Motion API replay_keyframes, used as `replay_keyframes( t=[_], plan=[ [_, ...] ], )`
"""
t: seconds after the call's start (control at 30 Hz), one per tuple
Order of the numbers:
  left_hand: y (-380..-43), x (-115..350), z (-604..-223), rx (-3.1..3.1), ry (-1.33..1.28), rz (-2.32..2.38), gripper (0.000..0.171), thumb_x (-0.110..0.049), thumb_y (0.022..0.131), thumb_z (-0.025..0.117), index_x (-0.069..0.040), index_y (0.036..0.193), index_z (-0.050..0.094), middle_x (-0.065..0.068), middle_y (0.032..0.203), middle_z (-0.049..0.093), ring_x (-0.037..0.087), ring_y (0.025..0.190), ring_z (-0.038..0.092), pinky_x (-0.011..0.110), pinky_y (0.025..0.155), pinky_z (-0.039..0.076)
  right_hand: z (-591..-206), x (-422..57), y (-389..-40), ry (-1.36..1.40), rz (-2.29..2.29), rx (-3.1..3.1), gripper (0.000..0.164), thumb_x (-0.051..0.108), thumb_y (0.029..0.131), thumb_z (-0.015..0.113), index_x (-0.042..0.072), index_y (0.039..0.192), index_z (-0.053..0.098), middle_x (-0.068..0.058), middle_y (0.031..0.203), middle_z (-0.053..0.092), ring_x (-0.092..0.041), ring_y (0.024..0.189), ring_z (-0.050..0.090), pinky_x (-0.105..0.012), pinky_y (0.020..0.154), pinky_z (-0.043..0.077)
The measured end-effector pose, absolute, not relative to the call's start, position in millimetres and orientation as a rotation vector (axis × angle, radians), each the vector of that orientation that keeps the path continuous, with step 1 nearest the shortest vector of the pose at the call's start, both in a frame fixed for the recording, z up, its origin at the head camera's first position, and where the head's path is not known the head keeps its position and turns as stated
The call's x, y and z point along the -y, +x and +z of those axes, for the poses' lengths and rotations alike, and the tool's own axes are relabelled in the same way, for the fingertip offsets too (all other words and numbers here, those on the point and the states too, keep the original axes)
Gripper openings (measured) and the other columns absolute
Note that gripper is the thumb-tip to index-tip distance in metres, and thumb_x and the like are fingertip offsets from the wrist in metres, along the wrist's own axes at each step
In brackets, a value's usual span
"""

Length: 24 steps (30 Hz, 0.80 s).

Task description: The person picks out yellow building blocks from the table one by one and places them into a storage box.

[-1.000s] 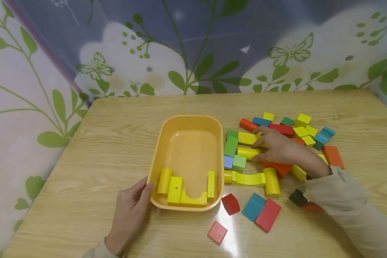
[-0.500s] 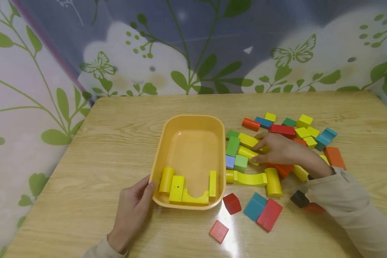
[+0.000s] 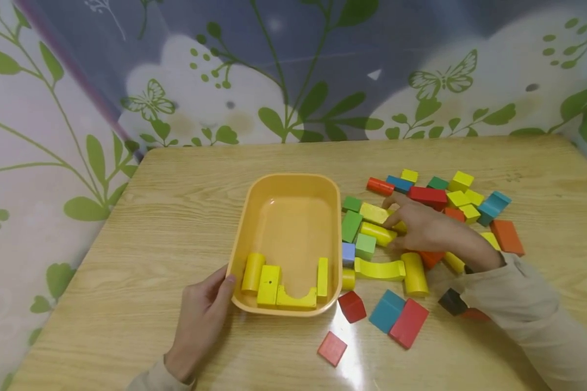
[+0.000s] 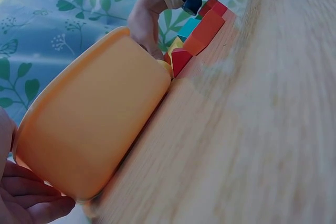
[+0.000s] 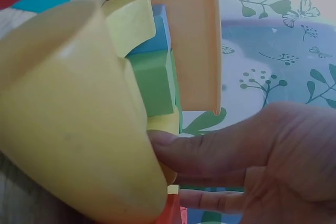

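the left hand grips the tub; right of the tub, the right hand touches a yellow cylinder, whether pinched i cannot tell. a loose hold could let its round side roll into the light green block.

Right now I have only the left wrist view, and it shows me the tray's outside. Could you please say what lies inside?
Observer: Four yellow blocks lie inside the tray, toward its near end.
Operator: Thank you. And what lies by the right hand?
Observer: A yellow cylinder lies by its thumb; whether it is gripped, I cannot tell.
Operator: And along the tray's right side?
Observer: Green blocks lie there, hidden from your view.
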<state>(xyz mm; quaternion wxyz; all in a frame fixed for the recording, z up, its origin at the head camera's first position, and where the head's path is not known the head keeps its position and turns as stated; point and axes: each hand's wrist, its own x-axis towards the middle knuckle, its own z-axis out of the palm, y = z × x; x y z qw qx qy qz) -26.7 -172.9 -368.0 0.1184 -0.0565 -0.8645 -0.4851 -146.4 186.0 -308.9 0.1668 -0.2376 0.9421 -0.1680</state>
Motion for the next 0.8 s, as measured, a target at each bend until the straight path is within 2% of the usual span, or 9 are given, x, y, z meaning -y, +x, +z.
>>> replay_keyframes(
  t=[0.17,0.27,0.53,0.7,0.8],
  plan=[
    [-27,173,-368,2.533,-0.16,-1.407,0.029,-0.006,0.098,0.051,0.009,0.121,0.062,0.022,0.116,0.064,0.021,0.103,0.062,0.038,0.082,0.055,-310,-187,-147,-0.626,-0.466,-2.67,0.041,0.016,0.079,0.079,-0.003,0.114,0.069,-0.027,0.142,0.034,-0.048,0.122,0.039,-0.064,0.093,0.04],
    [-27,173,-368,2.528,-0.167,-1.417,0.029,-0.006,0.099,0.051,0.01,0.121,0.061,0.023,0.117,0.064,0.023,0.105,0.062,0.039,0.082,0.055,-309,-188,-149,-0.611,-0.459,-2.658,0.043,0.017,0.081,0.078,-0.003,0.118,0.067,-0.029,0.142,0.037,-0.05,0.125,0.035,-0.068,0.096,0.035],
    [-27,174,-369,2.516,-0.18,-1.43,0.029,-0.005,0.099,0.05,0.01,0.121,0.061,0.023,0.117,0.063,0.024,0.107,0.061,0.04,0.083,0.054,-292,-188,-149,-0.598,-0.397,-2.67,0.044,0.03,0.088,0.071,-0.003,0.117,0.067,-0.03,0.142,0.041,-0.051,0.128,0.037,-0.067,0.1,0.034],
    [-28,175,-367,2.511,-0.188,-1.434,0.029,-0.005,0.099,0.05,0.01,0.121,0.061,0.023,0.117,0.063,0.024,0.108,0.06,0.041,0.083,0.054,-263,-182,-129,-0.638,-0.545,-2.812,0.044,0.025,0.09,0.069,-0.003,0.122,0.064,-0.026,0.147,0.037,-0.049,0.133,0.029,-0.067,0.103,0.03],
    [-28,175,-367,2.514,-0.195,-1.438,0.029,-0.005,0.099,0.05,0.01,0.121,0.061,0.023,0.117,0.063,0.024,0.109,0.06,0.04,0.084,0.054,-254,-162,-111,-0.797,-0.726,-2.828,0.038,0.021,0.09,0.07,0.003,0.122,0.066,-0.021,0.147,0.04,-0.044,0.134,0.033,-0.062,0.102,0.036]
  ],
)
